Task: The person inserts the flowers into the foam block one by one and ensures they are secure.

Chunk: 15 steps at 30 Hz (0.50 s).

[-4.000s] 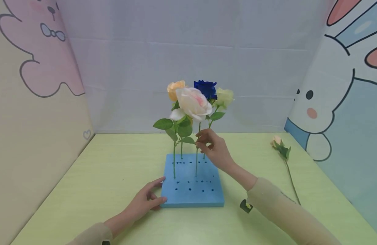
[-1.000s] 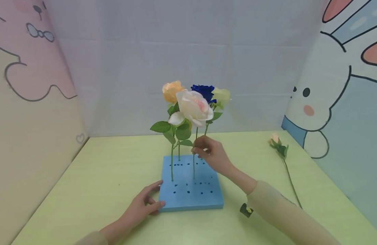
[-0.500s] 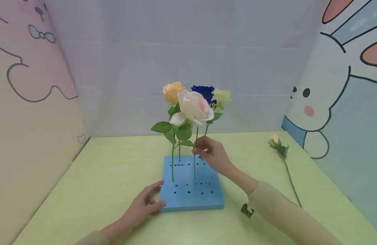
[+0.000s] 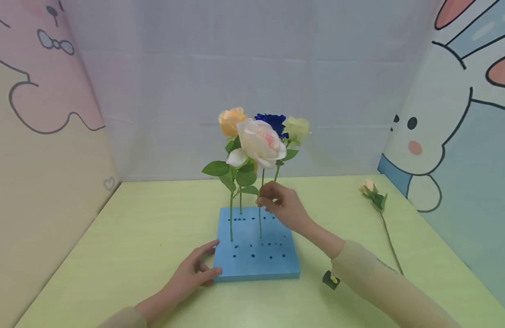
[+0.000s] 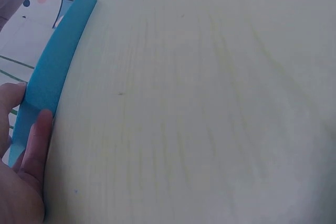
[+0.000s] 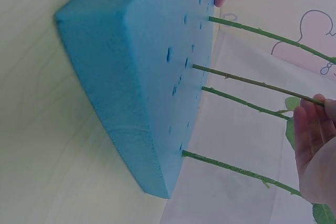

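My right hand (image 4: 284, 206) pinches the thin stem of a blue rose (image 4: 270, 124) between thumb and fingers. That stem stands in a blue foam block (image 4: 256, 269); its upper part runs behind a large white-pink rose (image 4: 260, 143). A peach rose (image 4: 232, 121) and a pale green rose (image 4: 297, 130) also stand upright in the block. Holes dot the block's top. The fingers of my left hand (image 4: 193, 269) touch the block's left edge, the thumb at its front left corner. In the right wrist view, several stems (image 6: 247, 171) rise from the foam.
On the right of the pale green table (image 4: 154, 218) lies a peach rose (image 4: 373, 196) with a long stem, partly behind my sleeve. A small dark piece with yellow on it (image 4: 331, 279) lies beside my right forearm. A pale cloth (image 4: 252, 45) hangs behind.
Since four seconds ago, my right hand and the blue rose have come down slightly. The view has shifted a little. My left hand stays at the block's edge; the last second shows hardly any movement.
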Available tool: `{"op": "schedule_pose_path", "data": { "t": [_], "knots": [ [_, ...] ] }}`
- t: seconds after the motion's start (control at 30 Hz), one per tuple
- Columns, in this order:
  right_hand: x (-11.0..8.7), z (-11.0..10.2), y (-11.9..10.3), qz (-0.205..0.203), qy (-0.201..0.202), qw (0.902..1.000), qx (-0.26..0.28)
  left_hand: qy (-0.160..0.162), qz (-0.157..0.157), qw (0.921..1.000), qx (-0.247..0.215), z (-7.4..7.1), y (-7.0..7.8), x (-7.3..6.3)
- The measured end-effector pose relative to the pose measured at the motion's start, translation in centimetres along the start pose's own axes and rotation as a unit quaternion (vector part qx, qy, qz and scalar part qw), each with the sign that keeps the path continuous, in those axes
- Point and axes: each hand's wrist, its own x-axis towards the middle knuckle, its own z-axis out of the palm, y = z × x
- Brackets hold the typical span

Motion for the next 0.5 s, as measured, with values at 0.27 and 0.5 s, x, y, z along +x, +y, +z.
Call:
{"op": "schedule_pose_path", "data": {
  "t": [0.27, 0.5],
  "knots": [
    [0.02, -0.25, 0.17, 0.0, -0.001, 1.0, 0.002, 0.003, -0.004, 1.0, 0.009, -0.09, -0.15, 0.32],
    [-0.12, -0.26, 0.74, -0.003, 0.003, 0.9999, 0.016, 0.003, -0.007, 0.9999, 0.012, -0.15, 0.12, 0.16]
  ]
}}
